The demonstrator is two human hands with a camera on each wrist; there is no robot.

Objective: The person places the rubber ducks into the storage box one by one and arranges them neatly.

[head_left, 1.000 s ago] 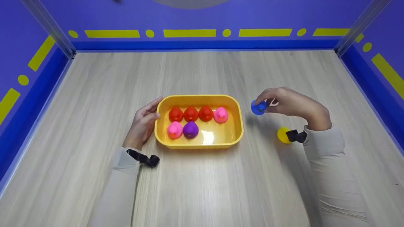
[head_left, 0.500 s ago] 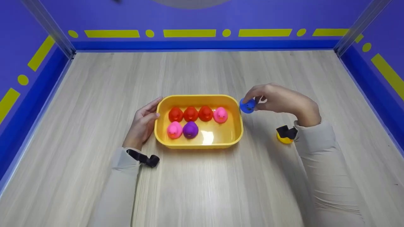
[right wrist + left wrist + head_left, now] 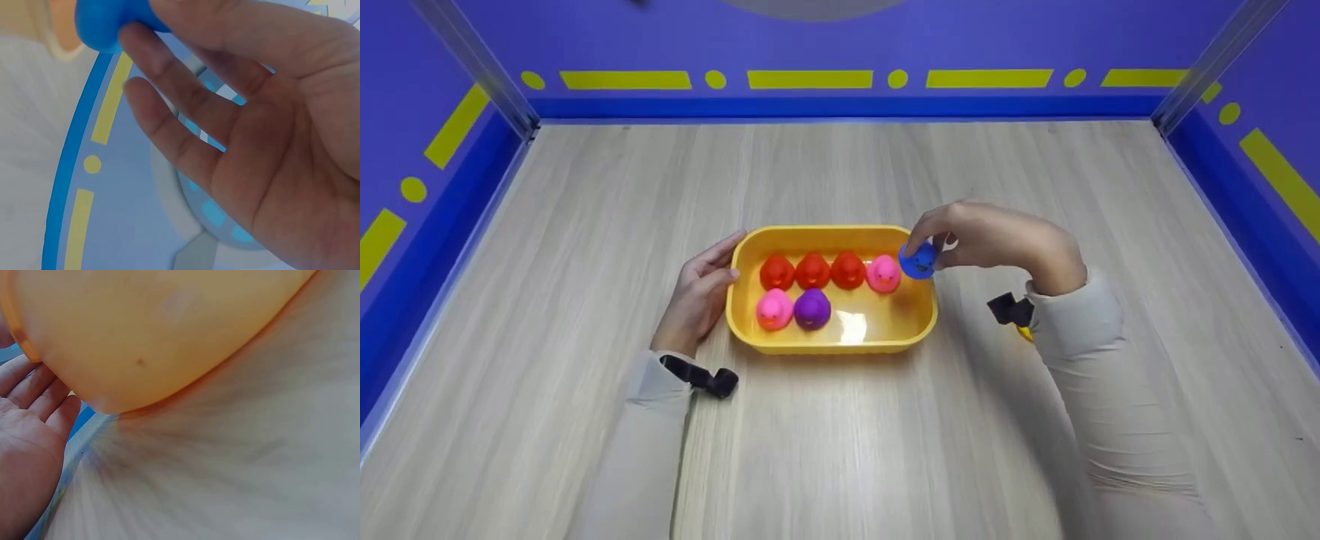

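A yellow plastic tub [image 3: 840,348] stands mid-table. My left hand [image 3: 696,294] holds its left end, thumb at the rim and fingers along the outer wall. In the left wrist view, that hand's fingers [image 3: 42,391] lie against the tub wall. Between thumb and fingertips, my right hand [image 3: 994,241] pinches a blue rubber duck [image 3: 918,262] over the tub's right end. The blue duck [image 3: 107,25] also shows in the right wrist view. Inside the tub, three red ducks [image 3: 813,271] and a pink duck [image 3: 883,274] form the back row. Another pink duck [image 3: 774,310] and a purple duck [image 3: 812,310] sit in front.
A yellow duck [image 3: 1024,332] stands on the wooden table [image 3: 840,450] right of the tub, mostly hidden by the right wrist's black camera mount [image 3: 1011,309]. Blue-purple walls [image 3: 840,45] with yellow marks enclose the table at the back and both sides.
My right hand has carried the blue duck leftward, from beside the tub to above its right end. The left hand and the tub have stayed put.
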